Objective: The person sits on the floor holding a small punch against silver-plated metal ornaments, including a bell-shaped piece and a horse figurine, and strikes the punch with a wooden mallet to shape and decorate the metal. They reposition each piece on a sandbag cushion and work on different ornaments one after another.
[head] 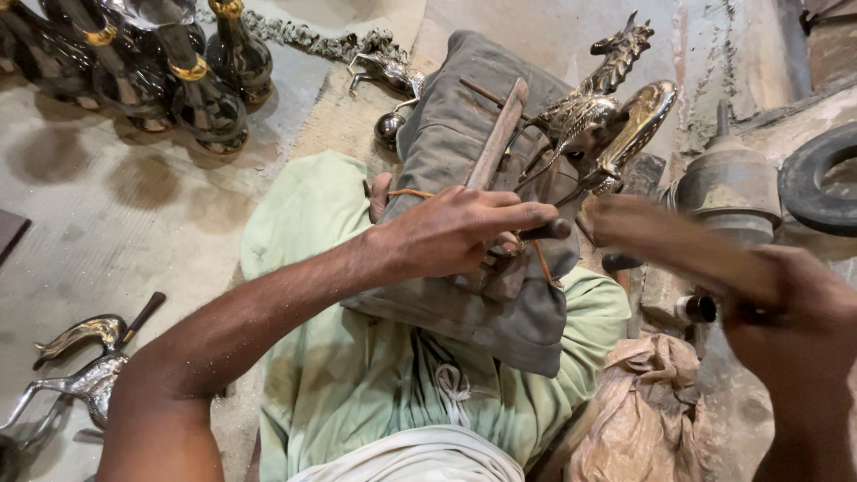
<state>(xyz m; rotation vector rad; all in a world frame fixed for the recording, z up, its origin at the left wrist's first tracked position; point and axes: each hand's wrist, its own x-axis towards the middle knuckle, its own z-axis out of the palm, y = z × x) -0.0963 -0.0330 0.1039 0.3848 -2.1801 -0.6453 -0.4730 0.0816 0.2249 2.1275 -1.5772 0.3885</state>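
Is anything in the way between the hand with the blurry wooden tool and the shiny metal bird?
Nothing visible. The right hand swings a blurred wooden tool just below the metal bird. The left hand holds a thin dark tool beside that path.

Single view, from a camera worn on the head. Looks steeply down and forward over the lap and both forearms, close to the left hand [464,230] and right hand [790,303], with the floor [98,223] beyond.

Floor [107,214]: dusty concrete, where I sit | dark brass-necked vases [210,107] | metal bird figures [85,366] | black tyre [817,178] | crumpled sack [643,419]
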